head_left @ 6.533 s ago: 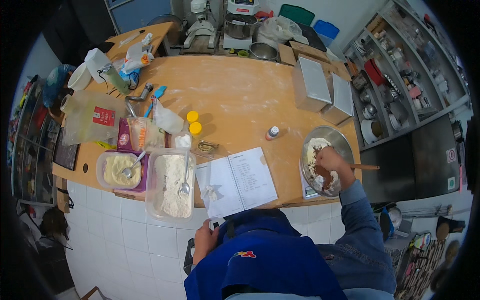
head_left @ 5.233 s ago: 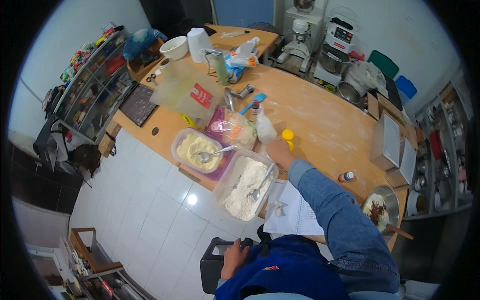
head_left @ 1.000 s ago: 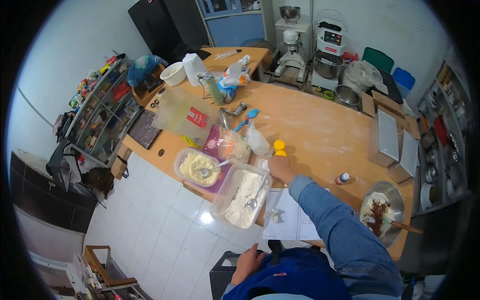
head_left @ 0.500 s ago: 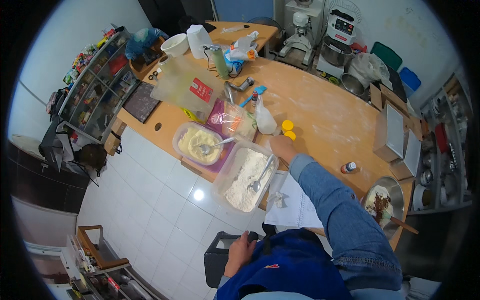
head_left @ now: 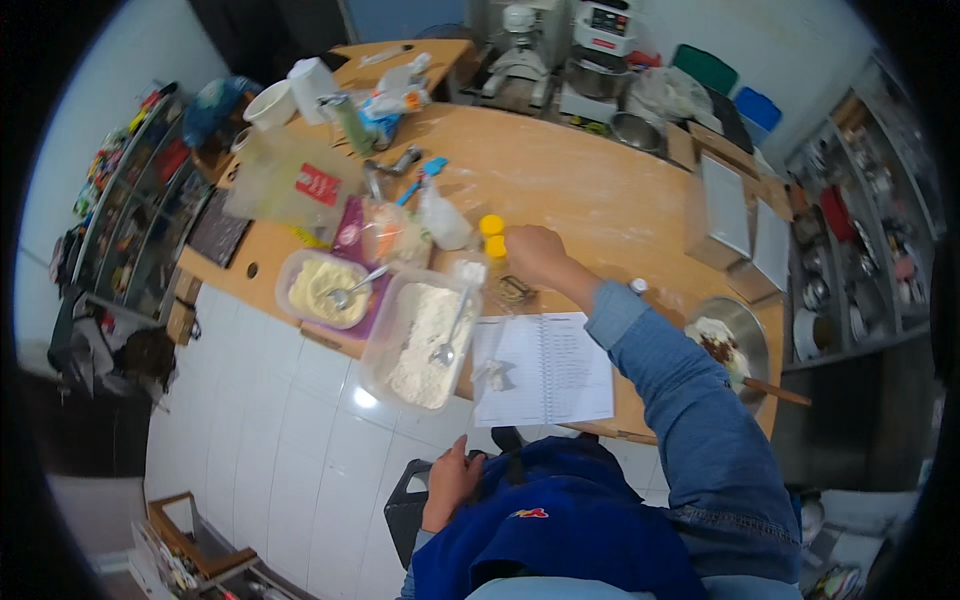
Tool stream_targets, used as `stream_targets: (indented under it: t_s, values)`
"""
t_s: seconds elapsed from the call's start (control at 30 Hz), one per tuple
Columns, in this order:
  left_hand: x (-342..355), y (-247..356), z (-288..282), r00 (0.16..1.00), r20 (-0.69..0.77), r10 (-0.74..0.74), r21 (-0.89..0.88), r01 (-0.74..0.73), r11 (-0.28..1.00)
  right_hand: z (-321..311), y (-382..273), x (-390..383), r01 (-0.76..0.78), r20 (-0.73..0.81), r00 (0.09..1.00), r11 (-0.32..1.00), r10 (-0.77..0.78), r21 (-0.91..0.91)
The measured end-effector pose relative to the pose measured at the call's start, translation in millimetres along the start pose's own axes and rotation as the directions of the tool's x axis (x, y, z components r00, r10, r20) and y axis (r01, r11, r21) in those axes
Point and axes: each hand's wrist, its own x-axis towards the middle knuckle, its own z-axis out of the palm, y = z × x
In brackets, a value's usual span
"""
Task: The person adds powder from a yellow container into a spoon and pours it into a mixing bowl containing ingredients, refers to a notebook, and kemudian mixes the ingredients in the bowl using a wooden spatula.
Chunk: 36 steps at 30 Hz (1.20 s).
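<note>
Dusty wooden desk (head_left: 580,180) spans the room. Nearest, the left hand (head_left: 453,485) sits beside a black stool-like object (head_left: 400,530), its grip unclear. Inside the steel bowl (head_left: 752,335), partly behind the sleeve (head_left: 665,375), brown powder (head_left: 717,348) already tops white, seemingly unblended as yet. Farther, the right hand (head_left: 537,252) meets yellow-capped containers (head_left: 497,246); fingers hidden, I cannot tell whether it grips one.
</note>
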Motion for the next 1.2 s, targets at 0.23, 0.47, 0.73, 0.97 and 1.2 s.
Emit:
stream_targets:
  t_s: [0.23, 0.47, 0.73, 0.97, 1.2]
  values:
    - [24, 40, 17, 0.980, 0.119, 0.160, 0.031, -0.165, 0.986, -86, 92, -138, -0.284, 0.185, 0.942, 0.959, 0.279, 0.000]
    - [41, 90, 47, 0.884, 0.273, 0.381, 0.038, -0.405, 0.913, -57, 172, -287, -0.585, 0.155, 0.804, 0.810, 0.574, 0.035]
    - [48, 136, 66, 0.827, 0.278, 0.489, -0.038, -0.499, 0.866, -43, 163, -328, -0.615, -0.287, 0.748, 0.788, 0.598, 0.038]
    - [48, 182, 89, 0.810, 0.320, 0.491, -0.227, -0.438, 0.870, -28, 164, -347, -0.548, -0.359, 0.775, 0.836, 0.520, 0.027]
    - [45, 249, 128, 0.591, 0.768, 0.247, -0.552, 0.413, 0.724, -39, 157, -355, -0.461, -0.514, 0.739, 0.883, 0.435, 0.085]
